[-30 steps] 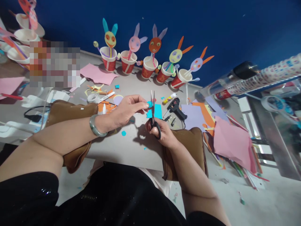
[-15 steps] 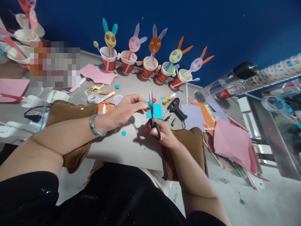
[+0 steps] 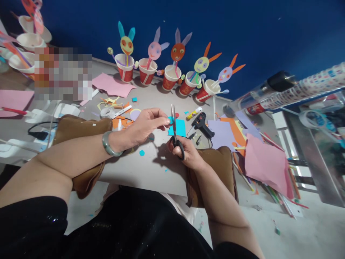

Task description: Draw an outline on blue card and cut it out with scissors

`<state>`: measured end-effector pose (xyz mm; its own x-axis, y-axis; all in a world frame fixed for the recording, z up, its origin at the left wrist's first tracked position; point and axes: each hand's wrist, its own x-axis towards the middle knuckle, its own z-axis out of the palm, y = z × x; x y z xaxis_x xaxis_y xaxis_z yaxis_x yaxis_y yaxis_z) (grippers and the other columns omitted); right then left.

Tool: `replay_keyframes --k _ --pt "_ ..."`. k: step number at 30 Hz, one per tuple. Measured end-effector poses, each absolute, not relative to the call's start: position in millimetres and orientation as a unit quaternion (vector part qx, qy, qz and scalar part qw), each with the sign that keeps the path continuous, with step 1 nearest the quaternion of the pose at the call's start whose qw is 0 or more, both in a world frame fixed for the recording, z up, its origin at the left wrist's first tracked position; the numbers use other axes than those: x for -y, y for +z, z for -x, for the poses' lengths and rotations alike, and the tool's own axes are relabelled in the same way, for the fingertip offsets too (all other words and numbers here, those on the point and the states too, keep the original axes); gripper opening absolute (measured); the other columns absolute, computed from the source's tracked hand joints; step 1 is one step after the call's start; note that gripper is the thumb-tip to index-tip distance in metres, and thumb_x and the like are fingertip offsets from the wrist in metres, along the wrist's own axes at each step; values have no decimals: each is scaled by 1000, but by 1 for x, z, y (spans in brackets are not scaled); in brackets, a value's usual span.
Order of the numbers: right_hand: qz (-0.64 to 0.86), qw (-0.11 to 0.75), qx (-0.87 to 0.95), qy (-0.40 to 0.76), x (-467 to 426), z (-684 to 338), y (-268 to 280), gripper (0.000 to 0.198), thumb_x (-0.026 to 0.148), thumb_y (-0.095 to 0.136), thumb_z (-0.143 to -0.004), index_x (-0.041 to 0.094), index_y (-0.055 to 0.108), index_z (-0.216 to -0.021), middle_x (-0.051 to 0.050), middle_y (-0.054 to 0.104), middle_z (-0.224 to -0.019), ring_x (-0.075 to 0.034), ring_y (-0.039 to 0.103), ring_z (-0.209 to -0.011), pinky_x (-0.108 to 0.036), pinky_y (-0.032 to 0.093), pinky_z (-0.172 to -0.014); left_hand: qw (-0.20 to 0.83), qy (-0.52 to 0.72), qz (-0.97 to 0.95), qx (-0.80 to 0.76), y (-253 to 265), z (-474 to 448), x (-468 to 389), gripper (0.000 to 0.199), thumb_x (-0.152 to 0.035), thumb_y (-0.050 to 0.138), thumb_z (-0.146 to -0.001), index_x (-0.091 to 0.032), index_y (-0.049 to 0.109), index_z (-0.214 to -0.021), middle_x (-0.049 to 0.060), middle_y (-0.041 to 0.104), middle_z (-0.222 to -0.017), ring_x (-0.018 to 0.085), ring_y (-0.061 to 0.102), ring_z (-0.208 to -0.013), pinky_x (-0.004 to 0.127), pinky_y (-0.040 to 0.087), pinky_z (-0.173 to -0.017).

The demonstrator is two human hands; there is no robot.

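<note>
Between thumb and fingers my left hand [image 3: 147, 125] pinches a small piece of turquoise paper [image 3: 171, 120]. My right hand [image 3: 187, 153] is wrapped round the black handles of a pair of scissors [image 3: 175, 133]. The blades point away from me and meet the edge of the paper piece; they look nearly closed. Behind the scissors a larger turquoise paper sheet [image 3: 179, 128] lies on the table. A small cut turquoise disc [image 3: 142, 153] rests below my left hand, with a tiny scrap [image 3: 166, 170] nearer the table edge.
Several paper cups [image 3: 172, 77] with paper rabbits line the blue wall. To the right lie a glue gun [image 3: 202, 125], a yellow glue stick [image 3: 194, 113], purple paper [image 3: 221, 133] and pink paper [image 3: 266, 162]. Brown cushions [image 3: 212, 163] lie under both arms. A power cord [image 3: 40, 135] runs at left.
</note>
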<state>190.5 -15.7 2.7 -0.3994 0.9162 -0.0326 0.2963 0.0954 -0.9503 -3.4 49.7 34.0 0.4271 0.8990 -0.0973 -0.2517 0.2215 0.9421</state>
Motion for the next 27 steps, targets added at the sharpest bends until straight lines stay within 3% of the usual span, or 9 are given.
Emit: replay_keyframes --k 27 --pt "461 319 656 505 16 -189 2 69 87 57 -75 19 50 -66 1 52 -66 -13 43 -63 -28 34 -60 684 417 -496 -336 36 4 -49 19 -28 76 -72 -18 60 -69 -3 59 -67 9 56 -65 26 48 -67"
